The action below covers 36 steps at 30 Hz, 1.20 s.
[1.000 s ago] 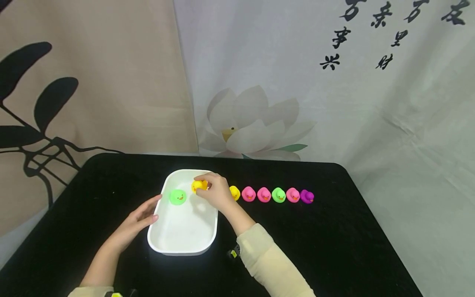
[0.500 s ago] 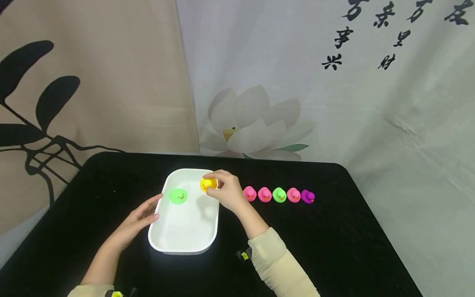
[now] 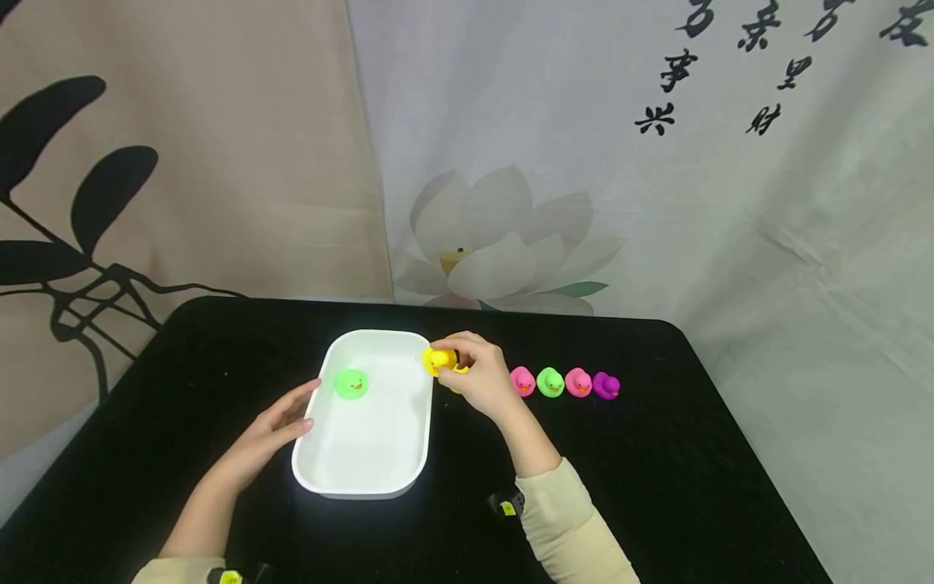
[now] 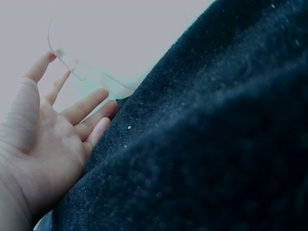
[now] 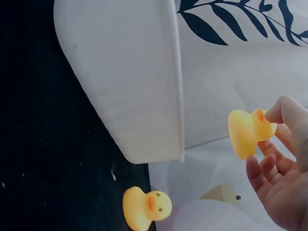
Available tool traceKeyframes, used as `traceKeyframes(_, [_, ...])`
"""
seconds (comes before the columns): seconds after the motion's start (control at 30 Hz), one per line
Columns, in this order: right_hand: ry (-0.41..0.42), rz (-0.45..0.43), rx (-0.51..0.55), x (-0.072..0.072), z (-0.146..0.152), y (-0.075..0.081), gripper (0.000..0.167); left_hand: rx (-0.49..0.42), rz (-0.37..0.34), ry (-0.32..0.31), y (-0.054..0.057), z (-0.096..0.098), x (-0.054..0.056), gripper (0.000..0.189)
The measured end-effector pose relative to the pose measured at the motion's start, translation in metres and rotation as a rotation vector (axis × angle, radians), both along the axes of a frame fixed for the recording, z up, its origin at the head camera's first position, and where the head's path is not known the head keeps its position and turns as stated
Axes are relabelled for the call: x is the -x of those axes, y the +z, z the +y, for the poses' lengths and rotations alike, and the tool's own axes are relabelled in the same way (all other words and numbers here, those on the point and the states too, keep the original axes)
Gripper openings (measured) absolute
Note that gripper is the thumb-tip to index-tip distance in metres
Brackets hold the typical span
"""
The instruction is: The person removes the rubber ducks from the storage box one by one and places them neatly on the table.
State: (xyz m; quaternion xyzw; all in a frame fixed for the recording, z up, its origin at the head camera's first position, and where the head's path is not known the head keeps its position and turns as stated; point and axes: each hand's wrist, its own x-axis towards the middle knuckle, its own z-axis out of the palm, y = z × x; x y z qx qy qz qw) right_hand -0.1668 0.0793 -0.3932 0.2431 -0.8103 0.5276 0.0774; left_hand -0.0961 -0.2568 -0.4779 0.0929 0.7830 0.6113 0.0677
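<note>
My right hand [image 3: 485,380] pinches a yellow rubber duck [image 3: 439,360] in the air at the right rim of the white tray [image 3: 362,493]. In the right wrist view, this held duck [image 5: 244,132] is between my thumb and fingertips. A second yellow rubber duck [image 5: 147,207] sits on the table beside the tray; in the head view my right hand mostly covers it. Inside the tray, near the upper left, is a green rubber duck [image 3: 351,384]. My left hand [image 3: 266,430] touches the tray's left side with its fingers extended.
A row of rubber ducks runs right of my right hand: pink [image 3: 522,381], green [image 3: 550,382], another pink [image 3: 579,383] and purple [image 3: 606,385]. They sit on the black-covered table [image 3: 679,470]. Behind it hangs a printed curtain [image 3: 496,122].
My right hand has moved right with the yellow duck, from over the tray to its right rim. It now hides one pink duck of the row. The left hand stays at the tray.
</note>
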Motion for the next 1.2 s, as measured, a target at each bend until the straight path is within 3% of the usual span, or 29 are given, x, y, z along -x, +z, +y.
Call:
traceKeyframes(0.57, [-0.037, -0.003, -0.038, -0.007, 0.051, 0.012, 0.034, 0.006, -0.002, 0.002, 0.000, 0.001, 0.001, 0.058])
traceKeyframes(0.87, [-0.046, -0.071, -0.060, -0.006, 0.080, 0.012, 0.033, 0.005, -0.002, 0.005, 0.000, 0.000, 0.000, 0.057])
traceKeyframes(1.2, [-0.053, -0.079, -0.115, -0.023, 0.100, 0.040, 0.029, 0.006, 0.014, 0.002, 0.000, -0.001, 0.000, 0.057])
